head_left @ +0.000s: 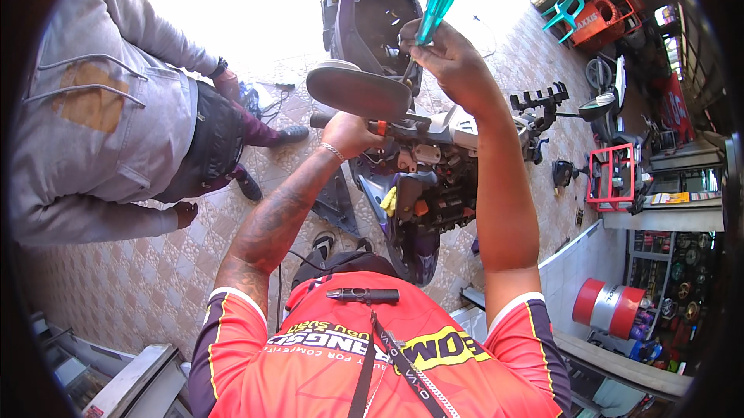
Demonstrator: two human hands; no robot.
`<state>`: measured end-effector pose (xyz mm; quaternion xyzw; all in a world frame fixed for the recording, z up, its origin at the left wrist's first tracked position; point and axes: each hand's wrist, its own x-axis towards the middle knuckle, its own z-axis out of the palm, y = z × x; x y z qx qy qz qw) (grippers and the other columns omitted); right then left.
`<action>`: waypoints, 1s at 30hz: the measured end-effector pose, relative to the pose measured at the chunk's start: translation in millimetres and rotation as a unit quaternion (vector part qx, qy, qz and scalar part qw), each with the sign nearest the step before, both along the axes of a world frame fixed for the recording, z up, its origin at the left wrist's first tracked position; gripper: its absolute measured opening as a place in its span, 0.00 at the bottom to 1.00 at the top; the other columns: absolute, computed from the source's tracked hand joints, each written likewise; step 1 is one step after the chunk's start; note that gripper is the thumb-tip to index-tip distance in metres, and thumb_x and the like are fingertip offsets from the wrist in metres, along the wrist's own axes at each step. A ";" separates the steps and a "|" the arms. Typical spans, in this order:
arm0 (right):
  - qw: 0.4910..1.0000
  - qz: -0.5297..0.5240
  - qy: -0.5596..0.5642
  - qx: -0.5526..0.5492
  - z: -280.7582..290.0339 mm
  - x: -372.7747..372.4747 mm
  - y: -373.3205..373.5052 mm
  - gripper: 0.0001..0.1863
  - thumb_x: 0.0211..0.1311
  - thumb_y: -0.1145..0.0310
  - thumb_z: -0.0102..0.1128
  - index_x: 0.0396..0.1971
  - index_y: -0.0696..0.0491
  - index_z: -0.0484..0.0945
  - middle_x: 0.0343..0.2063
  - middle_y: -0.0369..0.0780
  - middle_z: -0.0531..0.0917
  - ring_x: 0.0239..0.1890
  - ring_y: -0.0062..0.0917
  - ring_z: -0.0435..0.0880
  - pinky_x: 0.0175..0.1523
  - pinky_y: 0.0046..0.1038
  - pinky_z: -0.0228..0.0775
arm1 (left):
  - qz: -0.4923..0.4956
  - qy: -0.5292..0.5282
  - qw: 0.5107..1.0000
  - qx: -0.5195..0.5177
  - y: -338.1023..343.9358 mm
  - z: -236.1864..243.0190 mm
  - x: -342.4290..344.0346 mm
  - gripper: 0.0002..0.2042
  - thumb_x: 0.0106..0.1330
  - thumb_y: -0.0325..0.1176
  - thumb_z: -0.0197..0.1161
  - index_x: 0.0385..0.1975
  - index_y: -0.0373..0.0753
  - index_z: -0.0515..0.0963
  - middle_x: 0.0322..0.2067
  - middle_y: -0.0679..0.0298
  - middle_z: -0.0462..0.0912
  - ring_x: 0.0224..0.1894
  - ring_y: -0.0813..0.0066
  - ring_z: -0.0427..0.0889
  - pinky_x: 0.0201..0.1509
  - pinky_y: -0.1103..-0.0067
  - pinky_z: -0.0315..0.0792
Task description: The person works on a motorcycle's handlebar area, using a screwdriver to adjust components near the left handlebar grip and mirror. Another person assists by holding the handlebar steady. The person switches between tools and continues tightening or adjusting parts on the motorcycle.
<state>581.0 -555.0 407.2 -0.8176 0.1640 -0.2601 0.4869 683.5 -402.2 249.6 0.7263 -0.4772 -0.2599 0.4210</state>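
A scooter with its front panels off stands before me, its bare inner parts (442, 193) showing around the handlebar. My left hand (350, 134) is closed around the left side of the handlebar, with the dark grip (319, 120) sticking out beside it. An oval rear-view mirror (360, 92) covers part of that area. Raised beyond the handlebar, my right hand (448, 60) pinches a screwdriver (440, 7) by its translucent green handle. Its thin shaft points down behind the mirror's right edge; the tip is hidden.
A person in a grey hoodie (101, 131) stands close on the left. The scooter's open seat compartment (380, 15) lies beyond the mirror. A dark panel (335, 205) rests on the tiled floor. On the right are a red metal frame (612, 177), a red-and-white drum (608, 308) and a green chair (564, 13).
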 end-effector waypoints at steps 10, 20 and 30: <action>0.999 -0.030 0.023 -0.030 -21.4 2.7 1.0 0.18 0.58 0.60 0.75 0.40 0.56 0.81 0.31 0.43 0.86 0.33 0.28 0.87 0.42 0.32 0.78 | -0.011 0.002 1.000 0.016 -1.4 -0.9 2.0 0.26 0.44 0.40 0.79 0.46 0.41 0.83 0.39 0.59 0.87 0.41 0.65 0.86 0.48 0.71 0.77; 0.989 -0.058 0.073 -0.115 -31.5 -1.3 8.1 0.12 0.64 0.69 0.69 0.43 0.58 0.80 0.36 0.44 0.87 0.38 0.24 0.87 0.44 0.27 0.78 | -0.007 -0.030 1.000 0.000 -1.6 -5.4 1.2 0.27 0.44 0.40 0.79 0.46 0.40 0.83 0.39 0.59 0.86 0.40 0.66 0.85 0.47 0.71 0.77; 0.978 -0.097 0.108 -0.150 -35.9 -2.5 12.7 0.13 0.62 0.68 0.69 0.40 0.58 0.78 0.36 0.47 0.87 0.37 0.31 0.88 0.44 0.31 0.77 | -0.009 -0.026 1.000 -0.006 -1.4 -5.9 1.2 0.24 0.44 0.40 0.79 0.43 0.40 0.83 0.36 0.60 0.87 0.37 0.67 0.85 0.45 0.71 0.77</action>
